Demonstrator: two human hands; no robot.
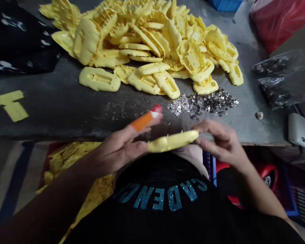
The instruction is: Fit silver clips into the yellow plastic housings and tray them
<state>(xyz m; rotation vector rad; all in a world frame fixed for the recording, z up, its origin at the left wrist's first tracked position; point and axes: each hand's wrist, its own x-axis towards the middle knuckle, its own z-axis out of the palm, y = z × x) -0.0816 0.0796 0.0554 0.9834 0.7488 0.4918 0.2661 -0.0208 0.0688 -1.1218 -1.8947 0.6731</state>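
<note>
Between my two hands, just off the table's near edge, is a yellow plastic shell (pixel 173 141), seen nearly edge-on with small pegs sticking up. My left hand (pixel 127 142) grips its left end by the thumb; orange tape wraps one stretched finger, which has a red tip. The thumb and fingers of my right hand (pixel 216 139) pinch the other end. Just beyond lies a heap of small shiny metal pieces (pixel 210 103). Behind that rises a big pile of similar yellow shells (pixel 147 44), some face up with rectangular openings.
Yellow tape strips (pixel 15 110) lie on the grey table (pixel 73 112) at left, near dark patterned cloth (pixel 20 40). At right are plastic bags of metal pieces (pixel 274 91) and a white device (pixel 298 130). Below, left, more yellow parts (pixel 71 157) fill a container. A blue bin (pixel 227 5) stands far back.
</note>
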